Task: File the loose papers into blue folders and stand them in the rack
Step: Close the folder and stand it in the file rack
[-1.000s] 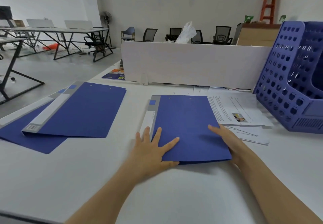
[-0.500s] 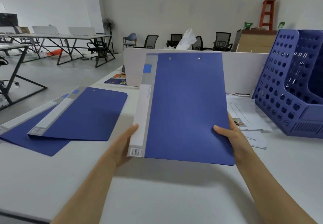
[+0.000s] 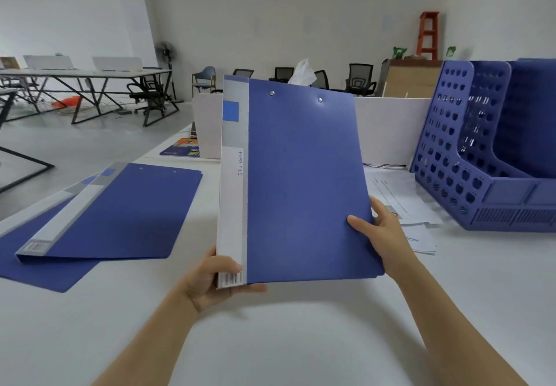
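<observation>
A closed blue folder [image 3: 301, 181] with a grey-white spine stands nearly upright above the white desk, held by both hands. My left hand [image 3: 210, 280] grips its lower left corner at the spine. My right hand [image 3: 382, 235] holds its right edge low down. Loose printed papers [image 3: 400, 202] lie on the desk behind the folder, partly hidden by it. The blue perforated rack [image 3: 469, 156] stands at the right with its slots facing me. Two more blue folders [image 3: 120, 214] lie flat and overlapped at the left.
A low white partition [image 3: 388, 126] runs along the back of the desk, with a tissue sticking up behind it. A colourful booklet [image 3: 183, 147] lies near the partition's left end. Office tables and chairs stand further back in the room.
The folder lay flat on the desk under both hands a second ago. Both hands lifted it and tilted it upright, and it now stands steeper and slightly rotated.
</observation>
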Motion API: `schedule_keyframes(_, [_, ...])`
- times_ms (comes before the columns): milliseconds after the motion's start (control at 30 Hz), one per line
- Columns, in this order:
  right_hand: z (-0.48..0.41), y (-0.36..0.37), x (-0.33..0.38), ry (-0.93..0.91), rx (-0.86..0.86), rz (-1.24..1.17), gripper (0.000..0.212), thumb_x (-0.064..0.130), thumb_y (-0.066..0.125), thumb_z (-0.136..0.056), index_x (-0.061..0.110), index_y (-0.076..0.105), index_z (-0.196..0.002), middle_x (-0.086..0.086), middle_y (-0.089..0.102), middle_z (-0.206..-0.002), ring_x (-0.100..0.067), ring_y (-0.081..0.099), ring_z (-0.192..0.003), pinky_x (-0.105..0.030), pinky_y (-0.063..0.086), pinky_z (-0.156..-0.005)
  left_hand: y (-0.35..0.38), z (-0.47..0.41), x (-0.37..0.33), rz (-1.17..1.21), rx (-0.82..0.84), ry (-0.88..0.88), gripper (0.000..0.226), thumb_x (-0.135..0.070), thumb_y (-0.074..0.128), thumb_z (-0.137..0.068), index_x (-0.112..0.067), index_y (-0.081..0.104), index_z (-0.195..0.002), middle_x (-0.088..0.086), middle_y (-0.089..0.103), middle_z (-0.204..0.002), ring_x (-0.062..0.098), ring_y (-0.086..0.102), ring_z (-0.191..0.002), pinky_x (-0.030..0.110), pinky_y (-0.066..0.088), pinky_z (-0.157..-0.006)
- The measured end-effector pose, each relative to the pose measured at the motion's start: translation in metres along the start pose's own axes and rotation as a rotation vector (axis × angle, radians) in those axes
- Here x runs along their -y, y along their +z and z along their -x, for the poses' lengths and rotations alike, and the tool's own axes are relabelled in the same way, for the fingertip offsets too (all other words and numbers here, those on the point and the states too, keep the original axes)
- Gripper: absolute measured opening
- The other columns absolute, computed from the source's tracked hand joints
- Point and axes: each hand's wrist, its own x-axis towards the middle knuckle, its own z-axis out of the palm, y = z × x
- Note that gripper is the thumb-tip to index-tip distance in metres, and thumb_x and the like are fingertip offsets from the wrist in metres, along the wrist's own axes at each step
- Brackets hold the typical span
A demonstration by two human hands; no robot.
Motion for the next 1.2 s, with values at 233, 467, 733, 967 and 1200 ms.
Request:
schedule_keyframes(233, [0.009,0.028,-0.016,-0.359,-0.133,0.583,0.049,0.021,0.057,-0.090,0.013,0.042,-0.136,-0.007,0.040,-0.142,-0.019,0.032,-0.133,-0.014,0.021,-0.100,0.004,-0.001,0.001,0.088,-0.090,0.136,0.070,0.013,0.057,-0.040,-0.004,0.056,-0.108,0.014,0.072,-0.096,0.032,0.071,-0.082,0.053,0.056,-0.062])
schedule_keyframes(467, [0.029,0.066,-0.029,-0.574,0.078,0.746,0.073,0.065,0.030,-0.082,0.016,0.050,-0.132,-0.007,0.041,-0.142,-0.010,0.019,-0.131,-0.027,0.021,-0.106,0.013,0.003,-0.002,0.130,-0.236,0.297,0.054,0.018,0.046,-0.053,-0.011,0.054,-0.098,0.011,0.061,-0.103,0.034,0.058,-0.098,0.060,0.052,-0.074])
schedule_keyframes(733, [0.038,0.071,-0.026,-0.519,0.185,0.705,0.094,0.080,0.005,-0.073,0.022,0.038,-0.139,0.009,0.032,-0.145,-0.006,0.018,-0.136,-0.029,0.021,-0.113,0.020,-0.002,0.008,-0.448,-0.526,0.486,0.050,0.015,0.065,-0.066,-0.018,0.052,-0.102,-0.002,0.054,-0.082,0.021,0.059,-0.081,0.041,0.051,-0.080])
schedule_keyframes(967, [0.058,0.088,0.012,-0.368,0.260,0.292,0.069,0.082,0.047,-0.061,0.053,0.023,-0.118,0.034,0.033,-0.127,0.011,0.038,-0.122,-0.009,0.032,-0.102,0.015,-0.016,0.029,-1.093,-0.619,0.821,0.089,0.019,0.055,-0.073,-0.036,0.027,-0.137,0.013,0.039,-0.134,0.025,0.043,-0.115,0.037,0.045,-0.092])
schedule_keyframes(1200, [0.060,0.116,0.036,-0.269,-0.093,-0.096,0.028,0.003,0.060,-0.084,0.017,0.048,-0.106,0.003,0.059,-0.093,-0.010,0.059,-0.083,-0.008,0.049,-0.064,0.017,-0.020,0.032,-1.105,-0.430,0.832,0.098,-0.032,0.069,-0.066,-0.052,0.006,-0.138,-0.011,0.015,-0.150,0.010,0.020,-0.139,0.035,0.029,-0.108])
